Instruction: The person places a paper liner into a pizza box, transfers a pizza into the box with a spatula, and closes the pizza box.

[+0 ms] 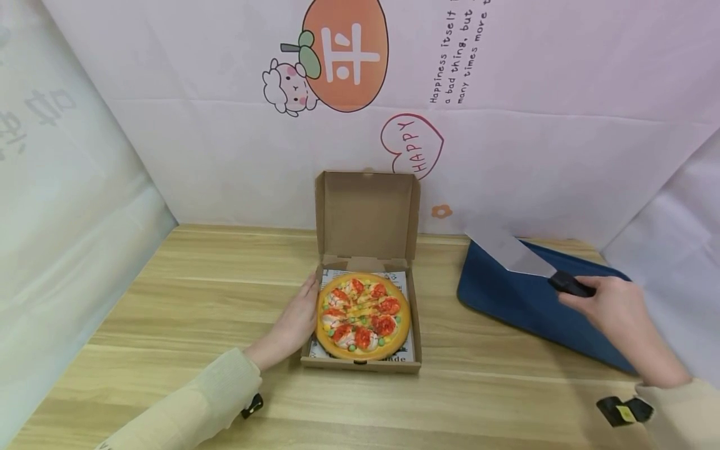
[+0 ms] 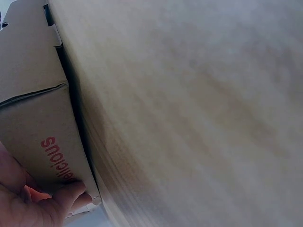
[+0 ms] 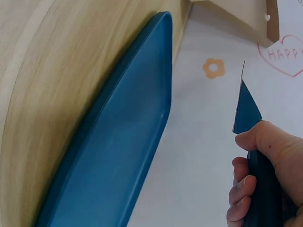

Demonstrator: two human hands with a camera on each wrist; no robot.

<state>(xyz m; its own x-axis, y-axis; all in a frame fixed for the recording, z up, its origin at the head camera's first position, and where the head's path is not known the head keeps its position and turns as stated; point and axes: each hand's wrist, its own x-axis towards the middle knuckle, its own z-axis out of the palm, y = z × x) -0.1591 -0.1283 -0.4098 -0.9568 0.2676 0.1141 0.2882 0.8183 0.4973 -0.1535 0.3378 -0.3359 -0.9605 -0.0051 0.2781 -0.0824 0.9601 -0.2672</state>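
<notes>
A toy-like pizza [image 1: 362, 317] topped with red and white pieces lies on printed paper in a cardboard pizza box [image 1: 368, 369], whose lid stands upright behind it. My left hand [image 1: 292, 319] rests against the outside of the box's left wall, fingers pointing toward the back. At close range the left wrist view has that hand [image 2: 40, 205] touching the cardboard wall by red lettering. In my right hand [image 1: 613, 306] is the black handle of a metal spatula [image 1: 517, 253]. Its blade points up and left, above a dark blue tray [image 1: 523, 306]. The right wrist view shows the fingers curled round the handle [image 3: 262, 189].
The box and the tray are on a wood-grain table [image 1: 185, 281]. A white printed cloth [image 1: 236, 162] hangs behind the table, with more cloth at both sides. The tray lies right of the box, reaching the table's back edge.
</notes>
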